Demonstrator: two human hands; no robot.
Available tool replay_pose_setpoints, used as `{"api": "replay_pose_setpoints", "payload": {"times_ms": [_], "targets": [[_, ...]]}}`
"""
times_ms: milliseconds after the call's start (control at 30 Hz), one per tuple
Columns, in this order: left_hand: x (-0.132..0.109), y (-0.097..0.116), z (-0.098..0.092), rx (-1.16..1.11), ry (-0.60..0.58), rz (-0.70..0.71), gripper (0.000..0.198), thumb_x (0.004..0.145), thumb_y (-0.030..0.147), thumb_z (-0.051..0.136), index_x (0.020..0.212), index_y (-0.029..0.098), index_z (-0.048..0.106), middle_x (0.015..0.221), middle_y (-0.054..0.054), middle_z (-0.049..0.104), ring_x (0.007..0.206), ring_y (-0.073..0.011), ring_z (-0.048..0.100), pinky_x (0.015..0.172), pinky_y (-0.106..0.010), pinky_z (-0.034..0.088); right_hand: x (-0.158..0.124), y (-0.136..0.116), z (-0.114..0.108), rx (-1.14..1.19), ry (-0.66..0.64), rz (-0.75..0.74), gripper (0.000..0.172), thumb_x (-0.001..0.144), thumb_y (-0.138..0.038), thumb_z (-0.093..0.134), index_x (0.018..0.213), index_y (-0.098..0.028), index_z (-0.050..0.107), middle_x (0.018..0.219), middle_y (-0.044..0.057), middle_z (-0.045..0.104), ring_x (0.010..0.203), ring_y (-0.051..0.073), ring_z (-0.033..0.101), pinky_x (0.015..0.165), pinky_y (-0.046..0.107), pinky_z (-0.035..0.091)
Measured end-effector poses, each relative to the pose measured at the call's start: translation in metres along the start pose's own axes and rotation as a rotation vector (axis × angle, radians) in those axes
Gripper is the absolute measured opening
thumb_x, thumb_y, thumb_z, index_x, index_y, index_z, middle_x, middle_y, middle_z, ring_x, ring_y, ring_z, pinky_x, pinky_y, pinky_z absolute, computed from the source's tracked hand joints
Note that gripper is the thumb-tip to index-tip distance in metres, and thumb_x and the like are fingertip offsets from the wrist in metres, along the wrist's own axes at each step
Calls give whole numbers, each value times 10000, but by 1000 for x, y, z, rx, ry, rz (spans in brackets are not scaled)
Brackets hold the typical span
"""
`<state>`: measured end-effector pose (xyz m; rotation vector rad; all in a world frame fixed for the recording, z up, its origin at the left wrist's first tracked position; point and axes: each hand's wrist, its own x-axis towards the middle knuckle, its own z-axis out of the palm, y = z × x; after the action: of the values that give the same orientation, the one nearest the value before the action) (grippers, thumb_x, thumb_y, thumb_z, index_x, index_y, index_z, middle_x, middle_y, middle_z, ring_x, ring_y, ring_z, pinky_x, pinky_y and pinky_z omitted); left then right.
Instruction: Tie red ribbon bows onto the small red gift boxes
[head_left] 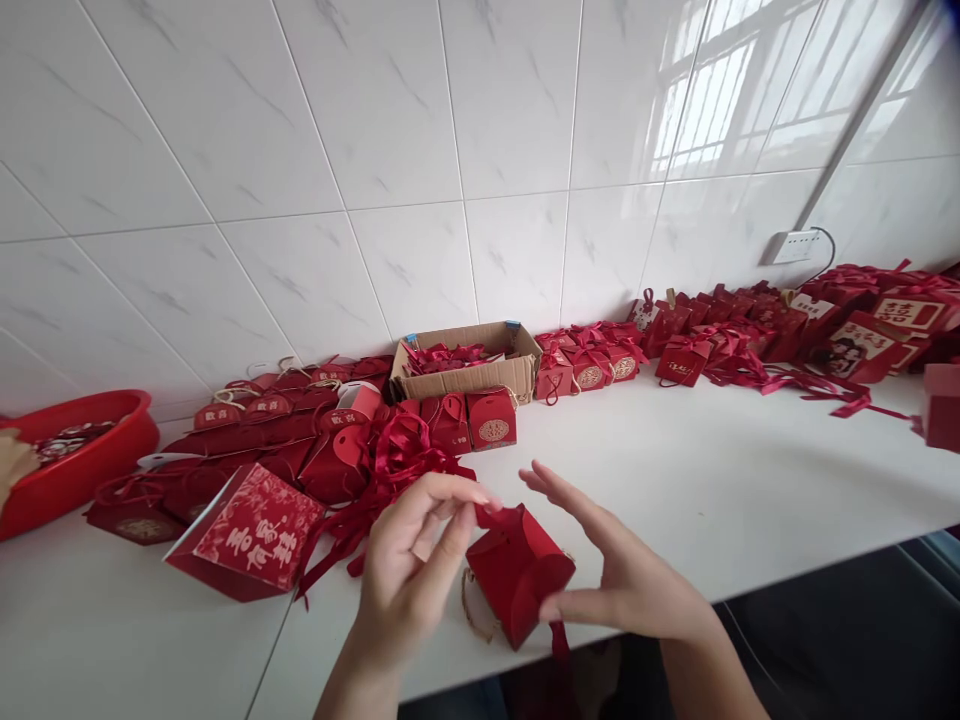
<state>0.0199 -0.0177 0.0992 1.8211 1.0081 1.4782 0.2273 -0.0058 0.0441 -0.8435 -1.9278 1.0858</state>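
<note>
A small red gift box (517, 575) stands on the white table near its front edge, its top flaps partly folded. A twisted cord handle (474, 610) hangs at its left side. My left hand (420, 550) is closed in a pinch at the box's upper left corner, on a short red end that looks like ribbon. Below the box a dark red ribbon tail (559, 640) hangs over the table edge. My right hand (630, 570) is open to the right of the box, fingers spread, the thumb close to its lower right corner; whether it touches is unclear.
Loose red ribbons (405, 450) lie beyond my left hand. Left are a larger patterned red box (259, 535) and a red basin (142, 420). A cardboard carton (465, 380) and rows of red boxes (757, 320) line the tiled wall, below a power socket (793, 247).
</note>
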Motion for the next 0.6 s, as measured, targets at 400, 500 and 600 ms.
{"api": "replay_pose_setpoints", "payload": {"times_ms": [400, 500, 600], "targets": [[-14, -45, 0, 262, -20, 115, 113, 859, 153, 524, 879, 211, 619, 869, -45, 648, 859, -187, 622, 746, -300, 521, 5, -7, 34, 242, 338, 82, 243, 896, -402, 504, 931, -204, 642, 840, 64, 680, 820, 208, 625, 818, 345, 481], [-18, -49, 5, 378, 24, 219, 161, 826, 100, 528, 904, 212, 612, 877, -46, 636, 854, -191, 607, 752, -314, 512, 8, -10, 43, 139, 295, 54, 267, 854, -433, 559, 966, -209, 651, 1025, 91, 649, 996, 247, 575, 907, 367, 432], [-21, -48, 9, 472, 64, 316, 230, 789, 53, 540, 937, 215, 610, 893, -49, 621, 863, -195, 591, 761, -325, 505, 11, -14, 55, 163, 302, 112, 218, 842, -405, 591, 819, -199, 657, 940, 78, 662, 920, 230, 586, 888, 361, 427]]}}
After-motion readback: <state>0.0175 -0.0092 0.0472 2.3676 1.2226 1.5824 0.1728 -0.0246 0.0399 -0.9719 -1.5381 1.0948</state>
